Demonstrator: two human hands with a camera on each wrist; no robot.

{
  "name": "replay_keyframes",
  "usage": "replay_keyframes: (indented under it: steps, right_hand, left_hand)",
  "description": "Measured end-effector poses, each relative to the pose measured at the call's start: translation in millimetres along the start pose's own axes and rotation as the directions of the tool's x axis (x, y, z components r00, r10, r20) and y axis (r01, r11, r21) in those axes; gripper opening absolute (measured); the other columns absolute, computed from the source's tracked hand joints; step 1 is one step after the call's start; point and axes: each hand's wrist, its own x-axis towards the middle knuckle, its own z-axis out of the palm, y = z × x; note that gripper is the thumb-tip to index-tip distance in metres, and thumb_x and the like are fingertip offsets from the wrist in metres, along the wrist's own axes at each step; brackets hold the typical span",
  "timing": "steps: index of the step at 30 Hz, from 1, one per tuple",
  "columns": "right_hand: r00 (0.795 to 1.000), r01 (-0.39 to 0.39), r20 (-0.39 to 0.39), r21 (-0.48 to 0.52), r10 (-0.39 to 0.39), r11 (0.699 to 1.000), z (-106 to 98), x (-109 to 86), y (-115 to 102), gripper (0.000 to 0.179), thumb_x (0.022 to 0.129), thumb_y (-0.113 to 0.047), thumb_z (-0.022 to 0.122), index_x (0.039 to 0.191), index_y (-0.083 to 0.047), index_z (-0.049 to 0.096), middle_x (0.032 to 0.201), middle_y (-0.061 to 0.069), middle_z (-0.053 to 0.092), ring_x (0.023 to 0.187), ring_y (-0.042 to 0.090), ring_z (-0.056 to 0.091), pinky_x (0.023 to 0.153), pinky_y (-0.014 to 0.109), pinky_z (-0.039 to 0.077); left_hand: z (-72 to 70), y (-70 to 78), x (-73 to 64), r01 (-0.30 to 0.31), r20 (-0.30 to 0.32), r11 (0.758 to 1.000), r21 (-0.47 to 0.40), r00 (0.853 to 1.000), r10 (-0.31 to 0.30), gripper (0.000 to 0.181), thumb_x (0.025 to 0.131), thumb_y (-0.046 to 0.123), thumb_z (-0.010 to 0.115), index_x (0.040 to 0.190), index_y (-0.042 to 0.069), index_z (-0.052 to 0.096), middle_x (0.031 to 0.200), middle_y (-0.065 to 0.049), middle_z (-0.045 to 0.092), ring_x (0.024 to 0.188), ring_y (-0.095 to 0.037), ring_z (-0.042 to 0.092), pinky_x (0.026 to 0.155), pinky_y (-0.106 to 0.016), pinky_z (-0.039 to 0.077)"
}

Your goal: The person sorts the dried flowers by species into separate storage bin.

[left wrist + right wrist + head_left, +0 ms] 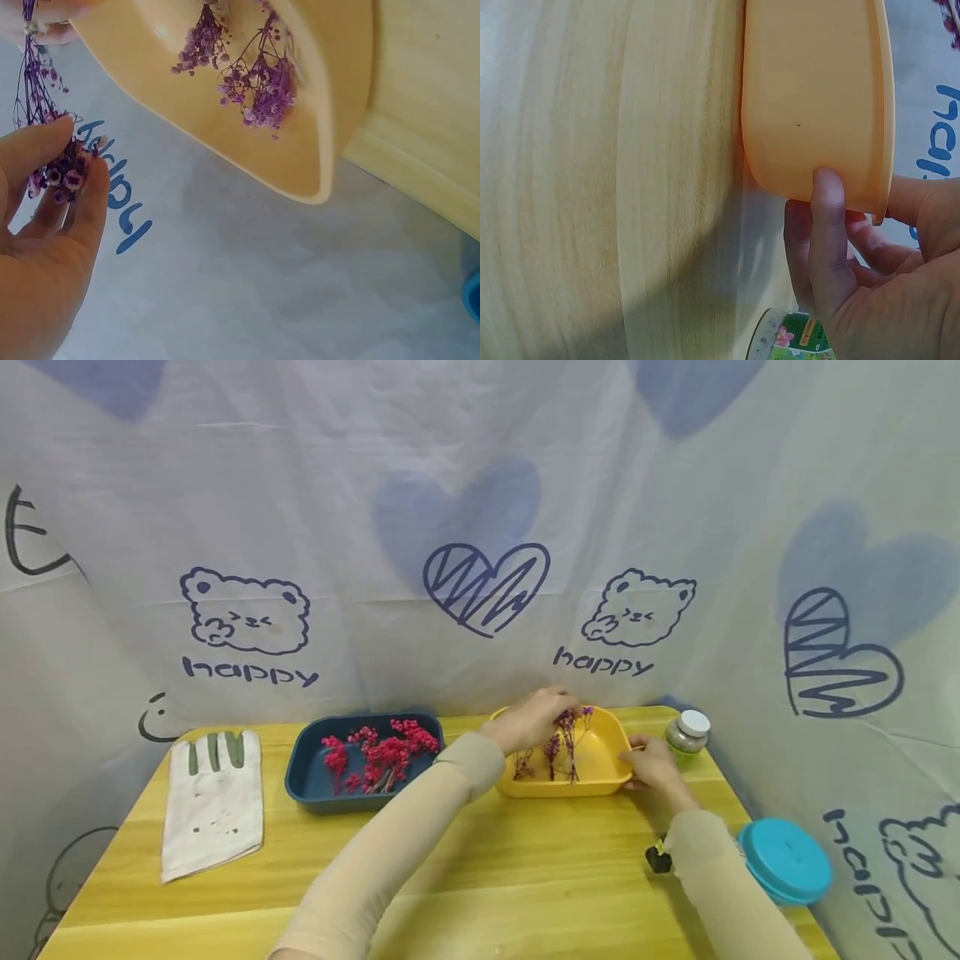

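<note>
My left hand [536, 717] is above the yellow tray [600, 757]. It pinches a bunch of dried purple flowers [73, 176] by the blossoms between thumb and fingers, the stems pointing away from the palm in the left wrist view. More purple flowers [262, 94] lie inside the tray. At the tray's right end, my right hand [654, 770] grips the rim, thumb over the edge and fingers [827, 217] against the outer wall. To the left stands a dark blue tray [311, 781] holding pink-red dried flowers [393, 758].
A white cloth with green stripes [213, 810] lies at the table's left. Right of the yellow tray stands a small white-capped jar [690, 731]. A blue-lidded container [786, 858] sits by the right edge, and a small black object [658, 860] is beside the right sleeve. Printed fabric hangs behind.
</note>
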Motion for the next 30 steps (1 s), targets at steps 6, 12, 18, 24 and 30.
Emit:
replay_keyframes:
  steps: [6, 12, 18, 24, 30]
  right_hand:
    - [1.0, 0.012, 0.003, 0.01, -0.012, 1.0, 5, -2.9, -1, 0.044, 0.102, -0.005, 0.055, 0.142, 0.012, 0.048, 0.104, 0.019, 0.062, 0.063, 0.009, 0.064, 0.056, 0.024, 0.063]
    - [0.999, 0.039, -0.012, 0.005, -0.039, 0.999, 3, -2.1, -1, 0.042, 0.101, -0.004, 0.055, 0.139, 0.013, 0.05, 0.103, 0.02, 0.062, 0.062, 0.009, 0.064, 0.055, 0.025, 0.063]
    - [0.999, 0.046, -0.019, 0.009, -0.046, 0.999, 0, 0.2, 0, 0.042, 0.101, -0.004, 0.056, 0.139, 0.012, 0.051, 0.106, 0.021, 0.062, 0.063, 0.011, 0.066, 0.056, 0.025, 0.064]
    - [0.999, 0.023, -0.027, -0.01, -0.023, 1.0, -1, -2.8, 3, 0.041, 0.103, -0.005, 0.055, 0.14, 0.012, 0.05, 0.107, 0.02, 0.06, 0.068, 0.013, 0.066, 0.057, 0.026, 0.064]
    - [0.999, 0.027, -0.033, 0.003, -0.027, 1.0, 2, -1.6, 4, 0.041, 0.102, -0.005, 0.056, 0.139, 0.012, 0.05, 0.106, 0.021, 0.06, 0.066, 0.013, 0.066, 0.06, 0.029, 0.066]
  left_hand:
    - [6.7, -2.8, 11.9, 0.036, -0.066, 0.997, 0.068, 0.997, -0.031, 0.05, 0.097, -0.006, 0.064, 0.14, 0.019, 0.065, 0.141, -0.002, 0.065, 0.13, -0.02, 0.062, 0.115, -0.033, 0.054]
    - [12.3, -2.6, 23.8, 0.094, -0.091, 0.986, 0.141, 0.992, -0.081, 0.051, 0.094, -0.001, 0.069, 0.138, 0.024, 0.066, 0.145, 0.001, 0.064, 0.134, -0.02, 0.058, 0.117, -0.039, 0.053]
    - [28.4, -3.6, 35.3, 0.143, -0.093, 0.978, 0.153, 0.987, -0.13, 0.064, 0.093, -0.005, 0.067, 0.147, 0.029, 0.06, 0.155, 0.001, 0.056, 0.143, -0.022, 0.048, 0.124, -0.042, 0.046]
    - [46.7, -2.3, 40.9, 0.116, -0.08, 0.98, 0.159, 0.991, -0.104, 0.055, 0.096, -0.007, 0.062, 0.138, 0.028, 0.064, 0.147, 0.003, 0.059, 0.135, -0.019, 0.05, 0.121, -0.035, 0.046]
    - [60.1, -2.8, 44.7, 0.102, -0.07, 0.983, 0.154, 0.993, -0.092, 0.055, 0.099, -0.006, 0.059, 0.144, 0.026, 0.063, 0.154, 0.0, 0.055, 0.142, -0.02, 0.05, 0.125, -0.034, 0.044]
